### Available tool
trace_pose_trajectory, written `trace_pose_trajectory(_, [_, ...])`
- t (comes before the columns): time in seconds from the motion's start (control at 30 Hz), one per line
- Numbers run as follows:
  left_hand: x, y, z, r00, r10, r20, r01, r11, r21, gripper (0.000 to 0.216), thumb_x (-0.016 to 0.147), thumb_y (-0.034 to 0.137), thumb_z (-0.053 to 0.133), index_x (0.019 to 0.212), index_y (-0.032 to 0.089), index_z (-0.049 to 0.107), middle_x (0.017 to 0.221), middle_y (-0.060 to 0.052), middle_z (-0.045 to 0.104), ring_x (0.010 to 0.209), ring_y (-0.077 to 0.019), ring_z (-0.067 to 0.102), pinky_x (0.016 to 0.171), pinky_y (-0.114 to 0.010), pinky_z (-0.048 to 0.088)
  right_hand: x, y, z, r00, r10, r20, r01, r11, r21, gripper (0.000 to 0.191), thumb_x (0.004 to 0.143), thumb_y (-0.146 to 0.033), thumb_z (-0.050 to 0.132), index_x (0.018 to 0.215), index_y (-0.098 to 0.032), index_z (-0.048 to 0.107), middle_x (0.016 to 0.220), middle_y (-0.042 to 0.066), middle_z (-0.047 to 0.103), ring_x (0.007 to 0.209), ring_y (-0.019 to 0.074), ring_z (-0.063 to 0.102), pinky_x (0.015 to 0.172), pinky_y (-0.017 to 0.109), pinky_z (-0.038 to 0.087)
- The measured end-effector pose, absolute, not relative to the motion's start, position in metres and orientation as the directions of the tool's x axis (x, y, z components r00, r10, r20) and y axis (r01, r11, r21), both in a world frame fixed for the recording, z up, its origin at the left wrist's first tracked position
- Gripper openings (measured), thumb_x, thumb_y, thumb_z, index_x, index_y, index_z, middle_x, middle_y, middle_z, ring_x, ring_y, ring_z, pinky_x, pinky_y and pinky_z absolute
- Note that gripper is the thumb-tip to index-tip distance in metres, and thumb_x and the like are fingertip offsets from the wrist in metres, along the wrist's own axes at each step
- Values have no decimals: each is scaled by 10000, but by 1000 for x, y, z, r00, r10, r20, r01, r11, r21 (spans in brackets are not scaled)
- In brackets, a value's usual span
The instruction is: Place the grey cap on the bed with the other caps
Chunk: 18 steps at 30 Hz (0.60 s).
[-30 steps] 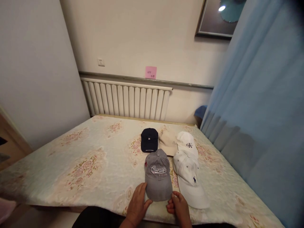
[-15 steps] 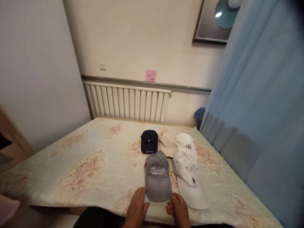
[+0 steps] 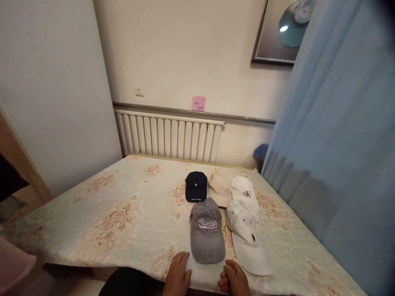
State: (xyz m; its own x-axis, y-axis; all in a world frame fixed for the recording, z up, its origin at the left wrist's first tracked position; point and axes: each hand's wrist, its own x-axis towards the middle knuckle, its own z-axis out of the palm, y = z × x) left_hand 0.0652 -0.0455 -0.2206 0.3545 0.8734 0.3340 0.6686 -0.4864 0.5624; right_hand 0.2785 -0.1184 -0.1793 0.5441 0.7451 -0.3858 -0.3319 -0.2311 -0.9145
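Note:
A grey cap (image 3: 207,234) with white script lettering lies on the bed (image 3: 123,213), brim toward me. My left hand (image 3: 178,274) rests flat on the bedspread just left of the brim, fingers stretched out, no longer touching it. My right hand (image 3: 233,277) sits just right of the brim with fingers curled in, holding nothing I can see. A white cap (image 3: 247,234) lies beside the grey one. Behind them sit a navy cap (image 3: 196,186), a beige cap (image 3: 219,190) and a white cap with a black logo (image 3: 245,191).
A blue curtain (image 3: 339,144) hangs along the bed's right side. A white radiator (image 3: 169,135) and a pink note (image 3: 198,103) are on the far wall, a framed picture (image 3: 280,33) above. A wall closes the left side.
Both hands have slid back toward me off the grey cap's brim. The view has tilted up and shifted slightly, so the caps sit lower.

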Motion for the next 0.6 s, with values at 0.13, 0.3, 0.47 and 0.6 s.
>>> trace_pose_trajectory(0.13, [70,-45,-179,286,944,167,598,-312,738,425,770,212,427,1151,97,575,1119,-145,629,1053,-219,589,956,-356,451,281,-125,-161,508,776,-373,-279,-261,-924,460,515,-430,620,878,-169,511,428,-41,565,343,149,503,332,233,360])
trace_pose_trajectory(0.3, [82,-53,-96,216,945,247,434,-319,842,615,766,244,451,1356,99,360,865,-40,582,788,-160,580,792,-299,478,282,-130,-93,585,809,-55,-6,-63,-998,518,601,-399,628,1046,-141,572,467,-83,457,448,145,489,462,259,403])
trace_pose_trajectory(0.47, [91,-68,-27,192,913,360,450,-408,794,729,774,215,457,1446,187,174,727,35,480,636,-132,509,672,-264,453,268,-143,-23,545,754,366,453,102,-885,679,740,-309,581,1372,-187,368,606,-75,421,550,135,455,632,264,429])
trace_pose_trajectory(0.6, [96,-68,-6,229,882,412,486,-470,737,724,810,189,404,1463,174,91,721,19,526,617,-136,534,640,-247,440,257,-139,-4,480,714,509,581,175,-794,719,813,-287,494,1450,-166,184,624,-68,416,549,138,449,612,258,426])
